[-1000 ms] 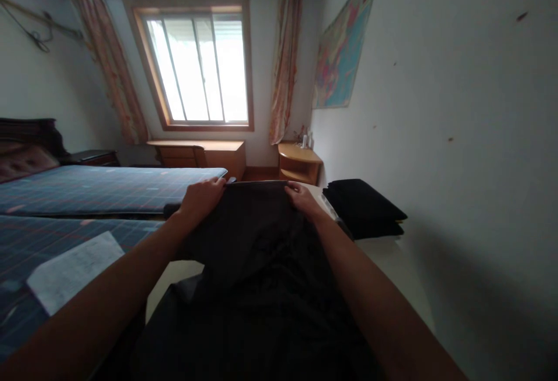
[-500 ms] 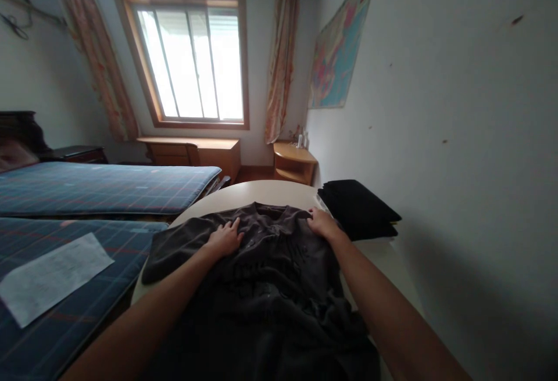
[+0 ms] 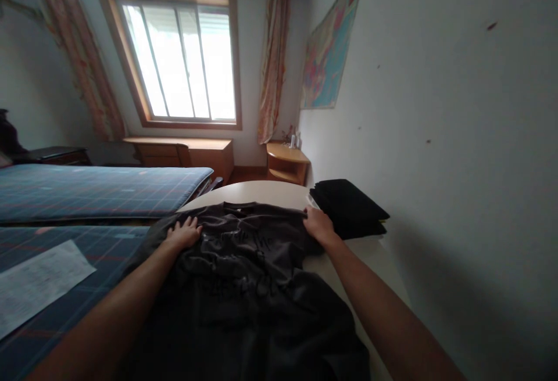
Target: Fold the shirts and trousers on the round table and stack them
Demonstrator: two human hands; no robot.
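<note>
A dark grey T-shirt (image 3: 257, 265) with black lettering lies front up and wrinkled over a cream round-ended table (image 3: 265, 188), its collar at the far end. My left hand (image 3: 185, 233) rests on the left shoulder area with its fingers spread on the cloth. At the other side, my right hand (image 3: 319, 224) has its fingers closed on the right sleeve. The lower part of the shirt runs towards me into shadow, and its hem is hard to make out.
A stack of folded black cloth (image 3: 349, 207) sits on the table's right side, beside the white wall (image 3: 457, 207). Left of the table are plaid mattresses (image 3: 108, 189), with a paper sheet (image 3: 43, 282) on the nearer one. A wooden corner shelf (image 3: 288, 157) stands beyond.
The T-shirt has shifted left across the table, and its right sleeve now stretches to my right hand. My left hand has moved left over the cloth. The view has turned slightly right.
</note>
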